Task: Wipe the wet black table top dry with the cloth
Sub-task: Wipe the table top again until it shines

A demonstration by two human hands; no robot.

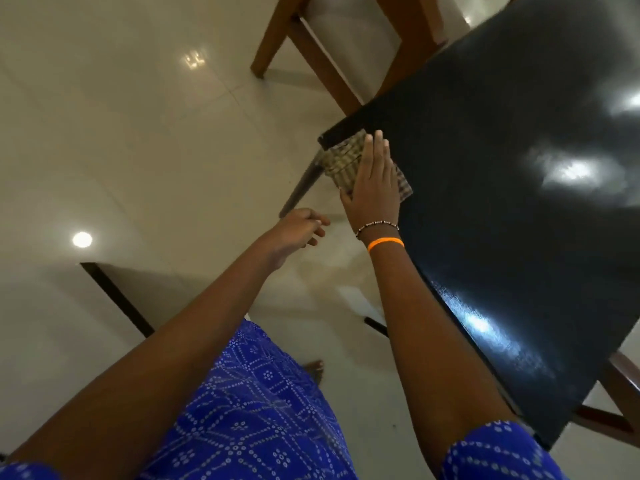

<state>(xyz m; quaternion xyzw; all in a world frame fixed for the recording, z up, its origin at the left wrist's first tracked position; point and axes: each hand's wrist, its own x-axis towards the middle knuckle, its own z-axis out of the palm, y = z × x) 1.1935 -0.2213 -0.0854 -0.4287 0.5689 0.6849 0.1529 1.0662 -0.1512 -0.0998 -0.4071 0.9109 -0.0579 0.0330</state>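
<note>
The glossy black table top (pixel 512 188) fills the right side of the head view, with bright light reflections on it. A folded checked cloth (pixel 343 161) lies at the table's near left corner, partly hanging over the edge. My right hand (pixel 375 183) lies flat on the cloth with fingers straight, pressing it onto the table. My left hand (pixel 301 226) hangs in the air left of the table, over the floor, fingers loosely curled with nothing in them.
A wooden chair (pixel 311 46) stands beyond the table's far edge. Another wooden chair part (pixel 620 393) shows at the lower right. Shiny pale floor tiles (pixel 138 133) spread to the left. A dark table leg (pixel 301 188) slants under the corner.
</note>
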